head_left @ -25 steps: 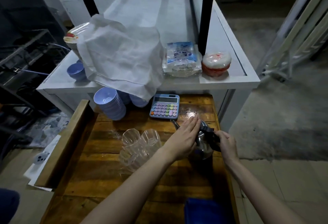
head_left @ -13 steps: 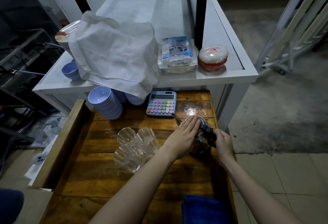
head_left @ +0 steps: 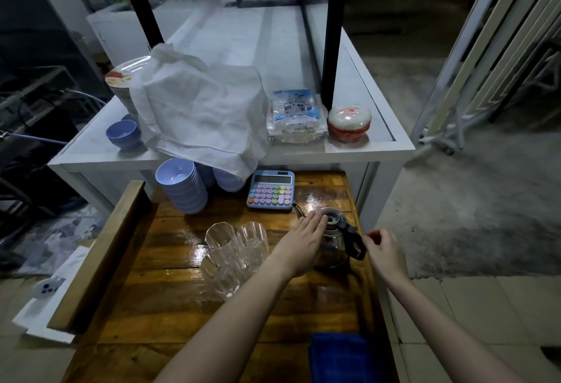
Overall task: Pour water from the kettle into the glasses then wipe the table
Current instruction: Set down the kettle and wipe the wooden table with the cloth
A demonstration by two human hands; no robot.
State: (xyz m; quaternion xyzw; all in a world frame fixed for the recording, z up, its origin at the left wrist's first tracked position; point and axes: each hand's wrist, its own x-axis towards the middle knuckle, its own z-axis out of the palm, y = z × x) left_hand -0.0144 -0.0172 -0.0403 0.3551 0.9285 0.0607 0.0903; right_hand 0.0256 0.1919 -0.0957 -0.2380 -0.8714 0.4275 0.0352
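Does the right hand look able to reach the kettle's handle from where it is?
Probably yes. The right hand sits just beside the black handle, with nothing between them; the left hand rests on the lid, clear of the handle.

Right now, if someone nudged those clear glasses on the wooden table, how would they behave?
The glasses look tall and fluted, so probably tippy. They stand bunched together, so one would likely knock its neighbours. The table looks glossy, perhaps wet, so they may slide.

Glasses [head_left: 235,256] hem kettle [head_left: 334,244] left, calculator [head_left: 270,189] behind; open wood [head_left: 170,306] toward cloth [head_left: 340,355].
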